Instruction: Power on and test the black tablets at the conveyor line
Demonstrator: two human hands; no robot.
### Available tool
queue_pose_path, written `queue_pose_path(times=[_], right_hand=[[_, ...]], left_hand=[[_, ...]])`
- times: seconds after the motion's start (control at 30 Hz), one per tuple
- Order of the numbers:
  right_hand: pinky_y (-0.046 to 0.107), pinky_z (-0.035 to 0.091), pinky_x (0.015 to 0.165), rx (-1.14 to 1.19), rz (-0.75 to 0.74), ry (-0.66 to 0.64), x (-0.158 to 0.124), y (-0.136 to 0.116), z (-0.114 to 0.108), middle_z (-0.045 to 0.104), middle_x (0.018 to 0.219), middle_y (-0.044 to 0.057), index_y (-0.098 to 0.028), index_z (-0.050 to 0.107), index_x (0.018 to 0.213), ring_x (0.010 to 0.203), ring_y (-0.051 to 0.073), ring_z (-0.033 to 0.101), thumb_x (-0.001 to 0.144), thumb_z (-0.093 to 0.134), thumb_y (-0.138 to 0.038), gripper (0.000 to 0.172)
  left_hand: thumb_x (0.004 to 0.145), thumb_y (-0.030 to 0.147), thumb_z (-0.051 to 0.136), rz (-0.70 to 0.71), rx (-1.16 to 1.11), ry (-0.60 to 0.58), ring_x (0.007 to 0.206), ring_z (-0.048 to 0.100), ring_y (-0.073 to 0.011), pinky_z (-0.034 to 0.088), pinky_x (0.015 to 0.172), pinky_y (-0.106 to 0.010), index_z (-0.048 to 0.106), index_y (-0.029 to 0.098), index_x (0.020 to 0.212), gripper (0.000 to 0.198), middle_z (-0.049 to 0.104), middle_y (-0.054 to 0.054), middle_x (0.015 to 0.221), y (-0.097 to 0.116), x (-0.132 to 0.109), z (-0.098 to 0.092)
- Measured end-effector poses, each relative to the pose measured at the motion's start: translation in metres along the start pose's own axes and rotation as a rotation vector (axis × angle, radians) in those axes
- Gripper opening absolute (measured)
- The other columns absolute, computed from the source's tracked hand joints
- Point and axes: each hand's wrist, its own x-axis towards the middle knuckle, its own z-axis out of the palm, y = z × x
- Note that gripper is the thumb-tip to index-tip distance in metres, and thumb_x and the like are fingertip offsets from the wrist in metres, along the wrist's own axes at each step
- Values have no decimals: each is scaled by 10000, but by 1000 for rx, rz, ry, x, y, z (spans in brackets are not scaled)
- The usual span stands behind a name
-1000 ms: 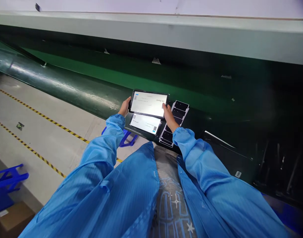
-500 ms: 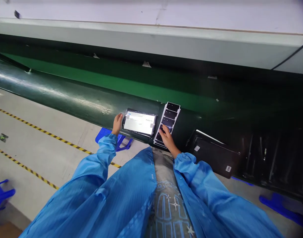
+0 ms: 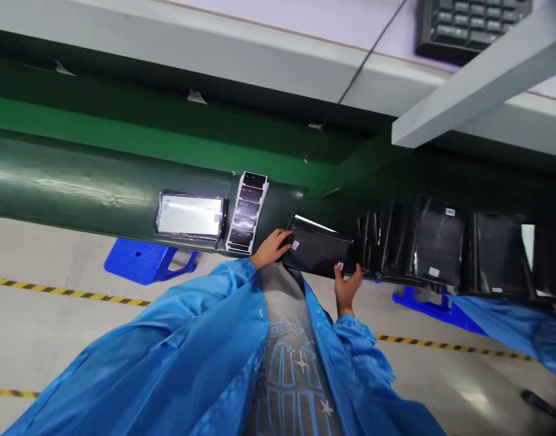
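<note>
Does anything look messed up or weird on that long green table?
A bit. The dark green, shiny bench surface has a pale, wrinkled-looking patch left of the black-framed rectangular tablet with the lit white screen; around it, the surface looks smoother. A ragged white scrap shows farther back, like litter. Nothing looks spilled.

Green bench (image 3: 78, 175) across frame. On it: tablet stack (image 3: 191, 216), top screen lit, left of centre; strip (image 3: 248, 212) near middle; black tablet (image 3: 321, 249) right of middle; dark tablets (image 3: 439, 242) far right.

Glare streaks the green surface (image 3: 78, 181) at left, shadow dims its right, and the keyboard (image 3: 473, 24) blurs.
</note>
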Motion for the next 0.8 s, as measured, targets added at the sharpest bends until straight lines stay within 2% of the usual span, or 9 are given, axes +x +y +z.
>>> queue_pose_path(times=[0.07, 0.17, 0.33, 0.6, 0.7, 0.8], right_hand=[[624, 373, 1160, 42, 88, -58, 1, 26, -6, 469, 1444, 307, -51, 448, 1435, 1345, 420, 478, 660, 571, -883, 1144], [545, 521, 1016, 125, 157, -185, 0, 50, -11, 605, 1306, 246, -105, 501, 1412, 1157, 351, 621, 685, 609, -831, 1033], [536, 522, 1014, 189, 196, -255, 7, 61, -13, 621, 1288, 221, -117, 541, 1417, 1094, 326, 638, 655, 692, -752, 1004], [512, 526, 1001, 241, 200, -316, 21, 68, -11, 635, 1239, 195, -124, 556, 1385, 1008, 280, 637, 625, 700, -784, 1017], [497, 531, 990, 239, 199, -324, 21, 69, -11, 625, 1238, 193, -133, 553, 1384, 1012, 274, 631, 626, 684, -825, 1034], [483, 532, 995, 243, 196, -336, 22, 68, -14, 621, 1238, 191, -136, 552, 1384, 1034, 273, 631, 657, 656, -848, 1023]], left_hand=[[931, 296, 640, -8, 75, -4, 1269, 510, -310, 460, 1172, -471, 526, 241, 1449, 533, 493, -139, 1348, 4, 25, 18], [928, 250, 624, -45, 172, 24, 1199, 514, -328, 485, 1119, -500, 586, 224, 1385, 460, 474, -150, 1283, 1, 49, 28], [927, 215, 613, -37, 227, 7, 1140, 527, -290, 496, 1092, -460, 633, 251, 1333, 408, 474, -112, 1202, -8, 59, 26], [882, 205, 662, -18, 160, -34, 1097, 541, -267, 490, 1077, -428, 675, 244, 1271, 392, 495, -98, 1138, -13, 68, 20], [867, 239, 683, -24, 97, -10, 1114, 546, -270, 481, 1093, -422, 687, 255, 1247, 380, 511, -91, 1142, -10, 65, 18], [891, 372, 690, -61, 7, 80, 1169, 540, -273, 468, 1126, -418, 590, 270, 1385, 513, 526, -93, 1216, -10, 50, 23]])
